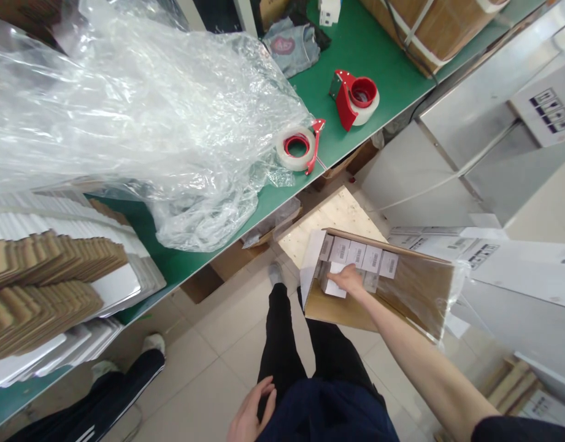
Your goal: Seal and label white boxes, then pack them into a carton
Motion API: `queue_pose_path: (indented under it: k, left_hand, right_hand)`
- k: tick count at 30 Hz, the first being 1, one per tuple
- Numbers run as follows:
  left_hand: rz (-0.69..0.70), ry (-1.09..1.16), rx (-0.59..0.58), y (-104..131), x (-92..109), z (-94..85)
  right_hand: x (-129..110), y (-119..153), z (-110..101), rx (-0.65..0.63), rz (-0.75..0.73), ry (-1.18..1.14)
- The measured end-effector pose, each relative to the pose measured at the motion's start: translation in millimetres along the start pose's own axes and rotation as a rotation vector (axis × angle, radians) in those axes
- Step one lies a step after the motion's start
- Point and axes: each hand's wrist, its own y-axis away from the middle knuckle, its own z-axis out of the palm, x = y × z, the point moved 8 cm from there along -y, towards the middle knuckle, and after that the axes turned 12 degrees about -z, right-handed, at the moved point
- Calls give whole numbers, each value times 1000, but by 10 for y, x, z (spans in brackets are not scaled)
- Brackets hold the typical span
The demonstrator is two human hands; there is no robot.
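**Right hand in the carton**

Right hand (349, 280) reaching into open cardboard carton (415, 288) on the floor, fingers closed on, apparently, one small white box (334, 286) beside labelled rows. Left hand (252, 412) loosely spread, resting on thigh, holding nothing.

We're in a packing room here, a small warehouse or dispatch area by the look of it. A long green bench (378, 55) carries two red tape dispensers (354, 98) (300, 146), loaded with clear tape. Beside them sprawls a huge sheet of clear plastic wrap (139, 116). On the left, stacks of flat folded cartons (47, 276) lean in rows. Down on the tiled floor (208, 356), an open cardboard box (402, 288) sits packed with small white labelled boxes (365, 255). More strapped cartons (429, 27) wait at the far end, and white shipping boxes (516, 264) pile up on the right.
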Motion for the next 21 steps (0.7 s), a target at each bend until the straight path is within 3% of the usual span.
queue_pose_path:
  k: [6, 15, 18, 21]
  left_hand:
    - [-165, 28, -84, -99, -402, -34]
    - [-192, 105, -125, -163, -411, 181]
    - [-209, 110, -121, -153, -461, 168]
    - [-251, 139, -134, -133, -551, 108]
  right_hand:
    - [-114, -111, -22, -45, -65, -87]
    - [-304, 19, 563, -40, -188, -203]
    - [-392, -43, 738, -46, -210, -252]
    - [-427, -177, 777, -41, -189, -254]
